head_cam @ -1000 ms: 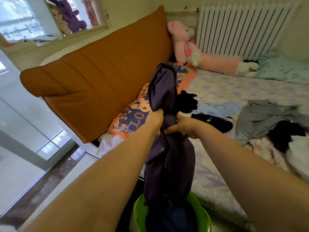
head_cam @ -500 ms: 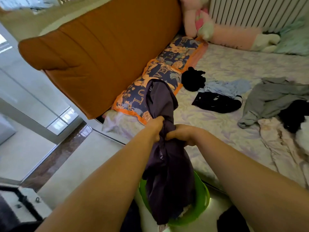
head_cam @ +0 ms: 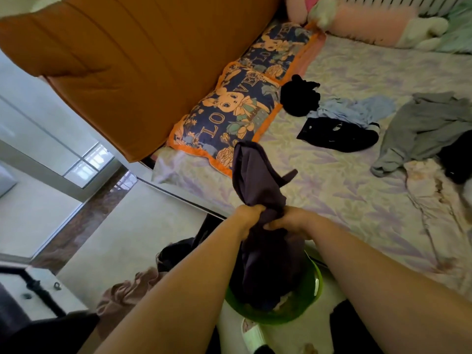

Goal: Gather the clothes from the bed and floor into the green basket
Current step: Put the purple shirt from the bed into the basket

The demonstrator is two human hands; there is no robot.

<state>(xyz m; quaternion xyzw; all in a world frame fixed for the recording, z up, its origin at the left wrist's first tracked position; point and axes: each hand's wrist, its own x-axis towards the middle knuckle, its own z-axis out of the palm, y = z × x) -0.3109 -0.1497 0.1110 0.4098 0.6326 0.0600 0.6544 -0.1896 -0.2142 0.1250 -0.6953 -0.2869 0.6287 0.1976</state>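
Note:
A dark purple garment is bunched between both hands above the green basket on the floor. My left hand and my right hand grip it side by side, and its lower part hangs into the basket. On the bed lie a black bundle, a light blue garment, a flat black piece, a grey garment, a cream floral cloth and black clothing at the right edge. A pinkish garment and dark clothes lie on the floor.
A large orange cushion leans at the bed's left side over two navy and orange pillows. A pink plush toy lies at the far end. A black-framed stand is at the lower left. A slipper sits below the basket.
Both hands have lowered the purple garment towards the basket, so more of it hangs inside. My view has tilted down, showing more floor and the clothes on it.

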